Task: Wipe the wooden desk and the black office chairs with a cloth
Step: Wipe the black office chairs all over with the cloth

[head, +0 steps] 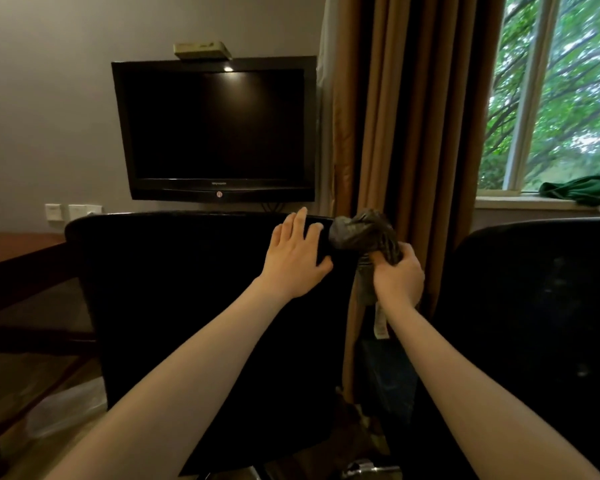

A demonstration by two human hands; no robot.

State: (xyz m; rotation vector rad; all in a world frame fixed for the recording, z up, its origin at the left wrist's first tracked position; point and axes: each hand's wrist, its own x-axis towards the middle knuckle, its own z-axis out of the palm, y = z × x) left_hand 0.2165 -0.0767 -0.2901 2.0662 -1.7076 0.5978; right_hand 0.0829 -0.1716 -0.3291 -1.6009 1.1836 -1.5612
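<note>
Head view, the only one. Rests the left hand (297, 254) flat on the top right corner of the chair (187, 289), fingers straight and slightly apart, thumb out to the side: most likely to steady the chair against the push of wiping. Grips the cloth (368, 233) in the right hand (399, 275) just right of that same corner, fingers curled tight round the bunched middle. Holds the wadded head up at the corner's edge, seemingly touching it, though too dark there to be sure, and lets a tail with a white tag hang below the fist. Bunches it so, by my reading, to make a firm pad for the narrow top rim. Judged as working on the chair's upper edge, with the broad back yet to do. Counted: two hands; one cloth in use; two black chairs, the second chair (541, 306) right of the first, beyond the cloth; one desk (14, 258) left of the chair and behind it; one TV (215, 129) on the wall above the chair; one curtain (413, 116) behind the chair's right corner; one green bundle (582, 190) on the sill, well up and right of the chair.
</note>
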